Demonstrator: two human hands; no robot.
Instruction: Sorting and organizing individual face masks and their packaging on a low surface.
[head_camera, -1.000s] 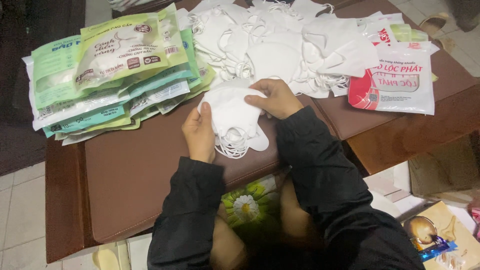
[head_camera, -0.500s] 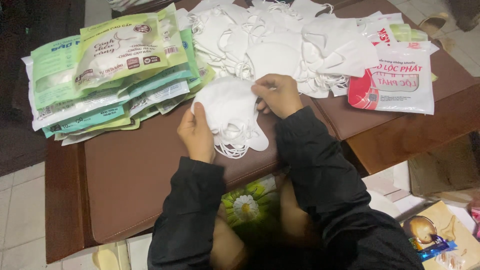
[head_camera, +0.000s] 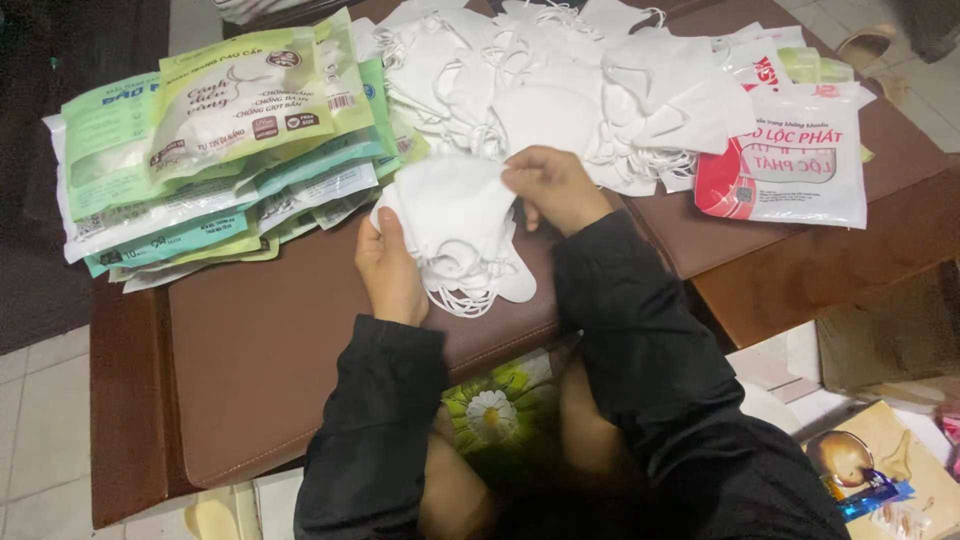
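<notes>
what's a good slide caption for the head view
Left hand and right hand hold stacked white fabric face masks over a brown table.

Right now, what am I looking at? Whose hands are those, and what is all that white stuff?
There is no machine here. A person wears a camera on their head, so the one picture looks down at their own arms in black sleeves. The left hand and the right hand together hold a small stack of white face masks with thin ear loops. Behind it, a big loose pile of white masks lies on the brown table. On the left sits a stack of green and white mask packets. On the right lie red and white packets.
</notes>
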